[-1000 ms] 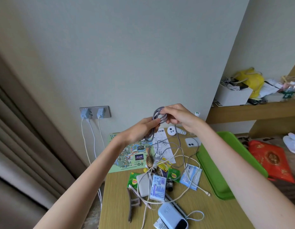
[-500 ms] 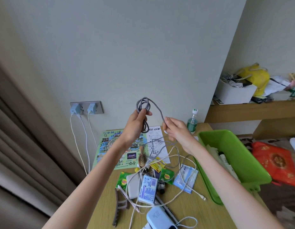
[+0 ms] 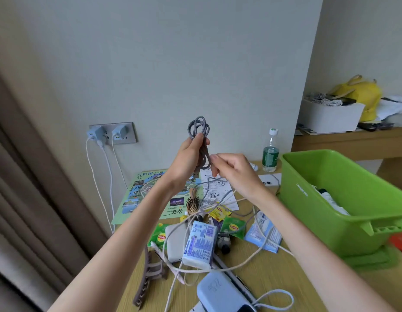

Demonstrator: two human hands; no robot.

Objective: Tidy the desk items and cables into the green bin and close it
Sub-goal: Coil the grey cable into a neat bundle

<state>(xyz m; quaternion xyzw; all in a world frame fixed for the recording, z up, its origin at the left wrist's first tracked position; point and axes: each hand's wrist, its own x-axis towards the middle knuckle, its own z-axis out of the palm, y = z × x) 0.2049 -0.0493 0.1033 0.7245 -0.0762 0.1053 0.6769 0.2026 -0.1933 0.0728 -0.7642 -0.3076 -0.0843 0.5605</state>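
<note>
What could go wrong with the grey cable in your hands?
The tail of the grey cable drops from your right hand into the tangle of white cables; pulling might drag the hairbrush or tea bags along. The coil in your left hand looks loose and might spring open before reaching the green bin.

A plain pale wall [image 3: 173, 64] backs the wooden desk [image 3: 274, 273], brown curtains [image 3: 26, 199] left, a wooden shelf [image 3: 353, 140] right.
</note>
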